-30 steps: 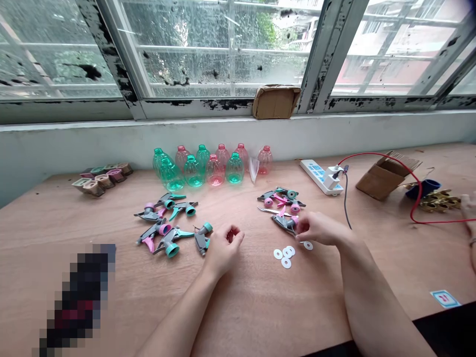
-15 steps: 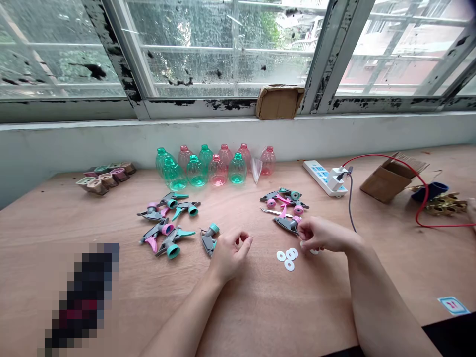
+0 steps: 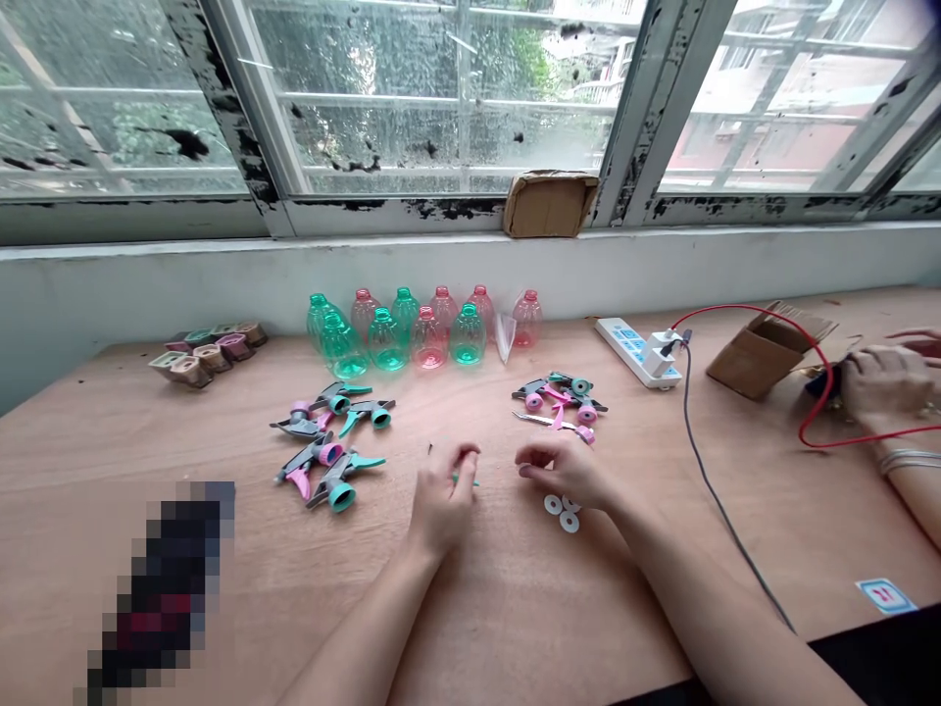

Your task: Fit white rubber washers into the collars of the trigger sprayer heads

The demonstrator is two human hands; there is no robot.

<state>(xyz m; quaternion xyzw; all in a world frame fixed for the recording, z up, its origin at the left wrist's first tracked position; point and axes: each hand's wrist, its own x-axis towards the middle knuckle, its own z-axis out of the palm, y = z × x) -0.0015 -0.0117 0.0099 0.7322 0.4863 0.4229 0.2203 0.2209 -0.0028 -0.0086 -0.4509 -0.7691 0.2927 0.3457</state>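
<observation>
Left hand (image 3: 443, 495) pinches a small teal part (image 3: 466, 481); right hand (image 3: 563, 473) curled, its hold unclear, white washers (image 3: 569, 522) at its 6 o'clock, kept within reach.

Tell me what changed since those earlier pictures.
The left hand has lifted the grey-and-teal sprayer head from the table; teal shows at its fingers. The right hand moved left toward it, above the white washers. A co-worker's hand came in at right. The bottles stayed put.
</observation>
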